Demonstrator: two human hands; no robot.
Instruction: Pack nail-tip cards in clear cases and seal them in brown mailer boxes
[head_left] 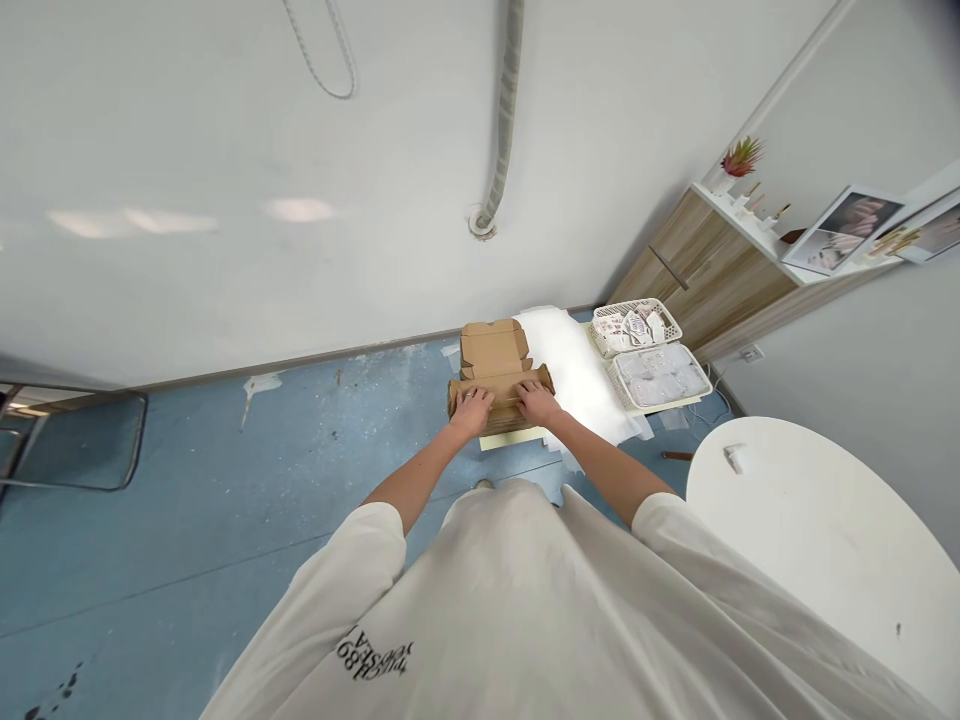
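A brown cardboard box (pixel 493 348) lies partly folded in front of me, its lid panel spread open toward the wall and side flaps sticking out. My left hand (pixel 472 410) grips the left part of the raised panel nearer to me, fingers curled over it. On the right part of the same panel, my right hand (pixel 537 402) holds on with its fingers bent over the cardboard. The box's inside and both thumbs are mostly hidden. Beneath the box, a pale yellow surface (pixel 517 438) shows along the near edge.
White sheeting (pixel 564 365) spreads right of the box. Two white baskets stand beyond it: one holds small printed packets (pixel 634 326), the other clear bags (pixel 664 375). A round white table (pixel 810 540) is at right, a wooden cabinet (pixel 697 255) behind, a chair (pixel 82 440) far left.
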